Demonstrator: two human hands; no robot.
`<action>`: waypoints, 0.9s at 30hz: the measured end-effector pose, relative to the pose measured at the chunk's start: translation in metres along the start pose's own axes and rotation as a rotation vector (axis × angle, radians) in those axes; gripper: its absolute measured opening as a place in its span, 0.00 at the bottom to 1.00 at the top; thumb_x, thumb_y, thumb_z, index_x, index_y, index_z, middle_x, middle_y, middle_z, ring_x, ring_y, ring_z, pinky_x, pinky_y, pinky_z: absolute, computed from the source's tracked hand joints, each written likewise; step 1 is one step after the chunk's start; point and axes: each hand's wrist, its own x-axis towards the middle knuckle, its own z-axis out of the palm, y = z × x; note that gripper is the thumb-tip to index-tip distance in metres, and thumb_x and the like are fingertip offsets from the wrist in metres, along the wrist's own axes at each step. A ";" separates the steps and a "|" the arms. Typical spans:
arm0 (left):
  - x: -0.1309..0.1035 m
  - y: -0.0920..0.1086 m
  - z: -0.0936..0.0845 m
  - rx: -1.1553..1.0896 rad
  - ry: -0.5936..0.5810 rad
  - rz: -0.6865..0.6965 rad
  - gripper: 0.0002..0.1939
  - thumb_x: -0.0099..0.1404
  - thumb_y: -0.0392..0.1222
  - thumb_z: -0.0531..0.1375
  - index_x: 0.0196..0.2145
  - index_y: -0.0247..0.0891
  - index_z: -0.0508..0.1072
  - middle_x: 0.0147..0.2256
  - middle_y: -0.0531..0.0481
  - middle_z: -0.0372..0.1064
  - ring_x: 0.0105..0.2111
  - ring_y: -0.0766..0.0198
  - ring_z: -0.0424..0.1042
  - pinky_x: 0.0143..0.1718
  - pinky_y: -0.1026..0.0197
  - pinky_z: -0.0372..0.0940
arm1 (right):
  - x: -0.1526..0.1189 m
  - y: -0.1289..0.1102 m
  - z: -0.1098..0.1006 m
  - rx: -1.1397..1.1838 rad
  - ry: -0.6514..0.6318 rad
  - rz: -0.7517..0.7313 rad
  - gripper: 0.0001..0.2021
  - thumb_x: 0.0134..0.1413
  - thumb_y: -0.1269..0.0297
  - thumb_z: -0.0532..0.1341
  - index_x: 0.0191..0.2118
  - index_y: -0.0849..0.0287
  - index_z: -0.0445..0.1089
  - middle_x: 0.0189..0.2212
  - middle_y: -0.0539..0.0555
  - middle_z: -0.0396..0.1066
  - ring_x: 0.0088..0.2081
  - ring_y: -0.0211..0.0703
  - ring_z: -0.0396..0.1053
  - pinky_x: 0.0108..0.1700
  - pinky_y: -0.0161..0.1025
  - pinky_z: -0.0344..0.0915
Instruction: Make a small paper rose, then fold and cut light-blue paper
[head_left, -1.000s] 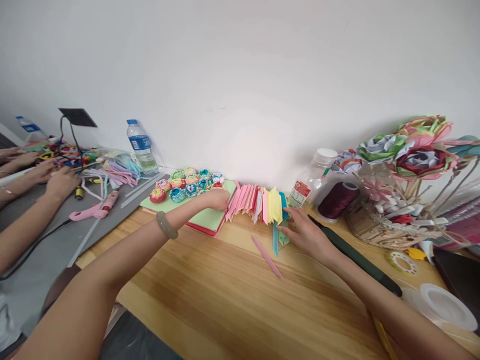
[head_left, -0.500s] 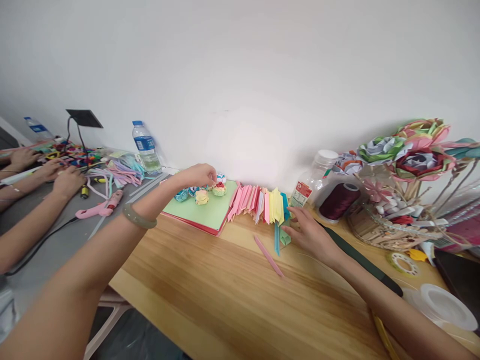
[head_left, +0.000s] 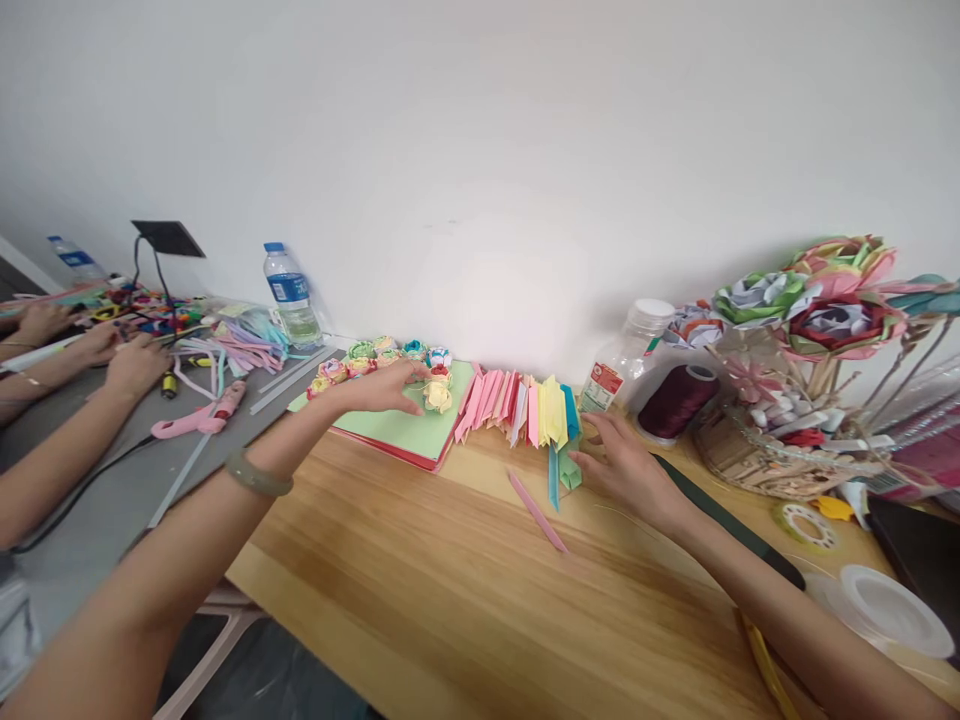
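Over the light green paper stack (head_left: 409, 435) my left hand (head_left: 386, 388) is open, thumb and fingers apart and nothing in them. Right beside its fingertips sits a pale yellow paper flower (head_left: 438, 397). Several more small paper flowers (head_left: 362, 352) stand along the back of the stack, some partly behind my hand. My right hand (head_left: 626, 465) is open too, its fingers by the blue end of a row of folded paper strips (head_left: 517, 405). Under its thumb side lie a green folded paper piece (head_left: 570, 472) and a blue strip (head_left: 553, 480). A pink strip (head_left: 538, 512) lies alone on the wooden table.
On the right stand a clear jar (head_left: 628, 350), a dark red thread spool (head_left: 679, 402) and a basket (head_left: 780, 465) beneath large paper flowers (head_left: 847, 325). Leftward, a water bottle (head_left: 291, 295) and a pink glue gun (head_left: 202, 415) share a grey table with other people's hands (head_left: 135, 365).
My left hand has opened and lowered a little leftward, and the pale yellow flower now stands to the right of where it was. My right hand has barely moved.
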 end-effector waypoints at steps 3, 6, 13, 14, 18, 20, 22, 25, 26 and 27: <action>0.007 -0.004 0.029 -0.043 0.102 -0.005 0.38 0.42 0.50 0.67 0.50 0.36 0.63 0.52 0.42 0.57 0.52 0.51 0.61 0.53 0.52 0.56 | -0.001 -0.001 -0.001 -0.049 0.022 0.005 0.24 0.54 0.57 0.52 0.56 0.57 0.54 0.55 0.63 0.56 0.49 0.51 0.67 0.47 0.50 0.67; 0.013 0.000 0.046 -0.101 0.213 -0.040 0.32 0.43 0.46 0.65 0.47 0.34 0.65 0.51 0.40 0.56 0.55 0.47 0.56 0.57 0.49 0.50 | -0.006 -0.004 -0.006 -0.121 0.049 0.015 0.25 0.54 0.61 0.52 0.57 0.58 0.53 0.57 0.63 0.55 0.49 0.52 0.67 0.45 0.50 0.68; -0.002 0.046 0.044 -0.398 0.153 -0.052 0.30 0.51 0.55 0.61 0.47 0.37 0.64 0.48 0.43 0.63 0.44 0.57 0.67 0.42 0.54 0.64 | -0.028 -0.036 -0.028 -0.286 0.239 -0.036 0.24 0.58 0.58 0.50 0.58 0.63 0.53 0.57 0.65 0.55 0.53 0.60 0.62 0.47 0.56 0.66; -0.005 0.057 0.045 -0.461 0.106 -0.057 0.29 0.52 0.57 0.60 0.47 0.37 0.64 0.46 0.44 0.64 0.41 0.60 0.69 0.38 0.57 0.65 | -0.030 -0.045 -0.030 -0.269 0.262 -0.105 0.26 0.58 0.55 0.51 0.58 0.62 0.52 0.57 0.65 0.56 0.53 0.58 0.62 0.47 0.53 0.66; -0.009 0.104 0.061 -0.877 -0.136 -0.137 0.25 0.48 0.55 0.66 0.39 0.37 0.68 0.40 0.48 0.65 0.37 0.66 0.67 0.35 0.63 0.63 | -0.032 -0.080 -0.032 -0.063 0.166 -0.205 0.37 0.50 0.48 0.58 0.61 0.59 0.46 0.58 0.64 0.54 0.51 0.54 0.65 0.40 0.47 0.70; -0.008 0.123 0.069 -0.949 -0.254 -0.120 0.24 0.48 0.54 0.66 0.38 0.36 0.69 0.39 0.48 0.64 0.37 0.67 0.67 0.36 0.63 0.63 | -0.030 -0.089 -0.031 0.002 0.122 -0.184 0.34 0.49 0.50 0.60 0.59 0.58 0.51 0.57 0.63 0.57 0.49 0.54 0.66 0.41 0.49 0.69; -0.007 0.134 0.073 -0.986 -0.417 -0.067 0.25 0.51 0.58 0.63 0.39 0.36 0.70 0.38 0.48 0.65 0.36 0.67 0.68 0.38 0.60 0.64 | -0.027 -0.088 -0.031 0.105 0.070 -0.155 0.25 0.52 0.55 0.58 0.55 0.56 0.59 0.52 0.60 0.63 0.47 0.52 0.67 0.44 0.50 0.67; -0.006 0.139 0.071 -0.934 -0.586 -0.045 0.27 0.55 0.63 0.57 0.43 0.38 0.70 0.36 0.49 0.68 0.32 0.66 0.71 0.36 0.58 0.65 | -0.025 -0.071 -0.033 0.384 -0.041 -0.039 0.21 0.52 0.54 0.57 0.50 0.56 0.64 0.45 0.57 0.69 0.43 0.48 0.69 0.44 0.47 0.67; -0.005 0.138 0.070 -0.883 -0.606 -0.048 0.27 0.55 0.63 0.57 0.43 0.39 0.70 0.36 0.49 0.69 0.30 0.66 0.71 0.34 0.60 0.64 | -0.027 -0.064 -0.035 0.478 -0.077 0.010 0.23 0.50 0.52 0.58 0.51 0.57 0.63 0.44 0.57 0.70 0.43 0.48 0.69 0.44 0.47 0.67; -0.005 0.137 0.070 -0.820 -0.613 -0.046 0.25 0.55 0.61 0.59 0.42 0.39 0.70 0.37 0.49 0.69 0.29 0.68 0.70 0.32 0.62 0.63 | -0.030 -0.057 -0.037 0.555 -0.105 0.047 0.25 0.49 0.50 0.58 0.52 0.58 0.62 0.45 0.57 0.69 0.44 0.48 0.68 0.45 0.47 0.67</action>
